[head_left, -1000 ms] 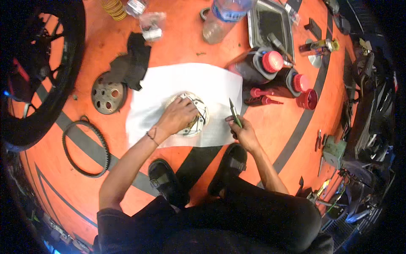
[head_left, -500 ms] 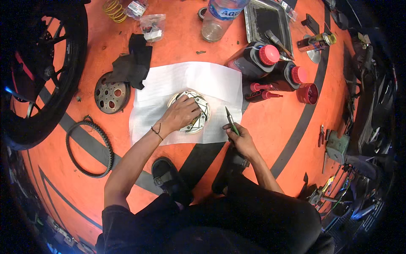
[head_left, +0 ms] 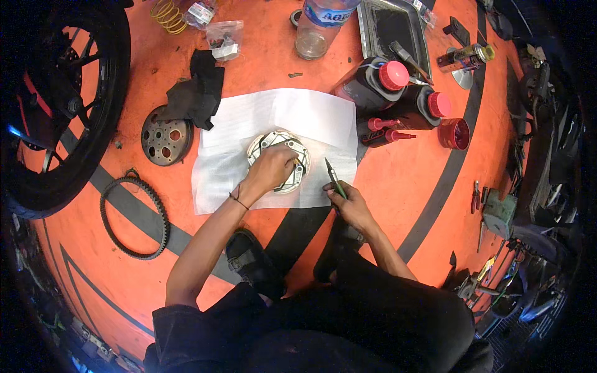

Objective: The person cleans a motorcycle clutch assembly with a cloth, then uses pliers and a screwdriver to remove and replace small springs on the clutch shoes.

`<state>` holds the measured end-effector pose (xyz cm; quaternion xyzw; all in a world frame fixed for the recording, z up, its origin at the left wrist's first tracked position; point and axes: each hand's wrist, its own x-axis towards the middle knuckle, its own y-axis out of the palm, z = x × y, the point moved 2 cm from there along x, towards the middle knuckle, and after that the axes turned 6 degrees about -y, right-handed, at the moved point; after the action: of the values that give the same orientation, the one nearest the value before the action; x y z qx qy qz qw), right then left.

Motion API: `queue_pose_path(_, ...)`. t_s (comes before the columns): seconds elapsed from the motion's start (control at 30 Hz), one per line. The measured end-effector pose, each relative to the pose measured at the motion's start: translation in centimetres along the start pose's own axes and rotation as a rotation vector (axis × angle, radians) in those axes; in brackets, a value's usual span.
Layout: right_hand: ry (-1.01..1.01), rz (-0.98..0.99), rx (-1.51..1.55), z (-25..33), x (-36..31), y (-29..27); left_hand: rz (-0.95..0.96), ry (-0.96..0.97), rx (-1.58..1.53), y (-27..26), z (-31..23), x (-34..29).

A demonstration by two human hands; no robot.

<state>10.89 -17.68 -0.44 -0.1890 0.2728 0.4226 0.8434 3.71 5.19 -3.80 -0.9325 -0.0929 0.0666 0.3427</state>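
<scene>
A round, pale metal clutch shoe assembly (head_left: pixel 303 163) lies on a white sheet (head_left: pixel 298 107) on the orange floor. My left hand (head_left: pixel 272 169) rests over its middle and left side, hiding part of it. The fingers are curled and pinched near its right side, where a small yellowish bit shows at the fingertips; I cannot make out what it is. Just right of the assembly, my right hand (head_left: pixel 350 204) is closed around green-handled needle-nose pliers (head_left: pixel 331 172). Their dark tip points up and away, apart from the clutch.
To the left lie a clutch bell (head_left: pixel 166 142), a black cloth (head_left: pixel 198 93), a toothed belt (head_left: pixel 163 217) and a wheel (head_left: pixel 118 93). Red-capped bottles (head_left: pixel 373 87), a clear plastic bottle (head_left: pixel 311 43) and a metal tray (head_left: pixel 367 37) with a brush (head_left: pixel 407 59) stand at the far right.
My left hand has turned slightly, and its fingertips have shifted on the clutch shoe assembly. My right hand and the pliers have moved slightly left.
</scene>
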Motion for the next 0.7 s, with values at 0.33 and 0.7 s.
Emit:
queue_pose_path(0.33, 0.037, -0.007, -0.019, -0.6, -0.1, -0.3, 0.070, -0.267, -0.263, 0.1, -1.0, 0.1)
queue_pose_path(0.7, -0.021, 0.125, -0.035, -0.3, 0.1, 0.3, -0.305, -0.553, -0.595, 4.0, -1.2, -1.4)
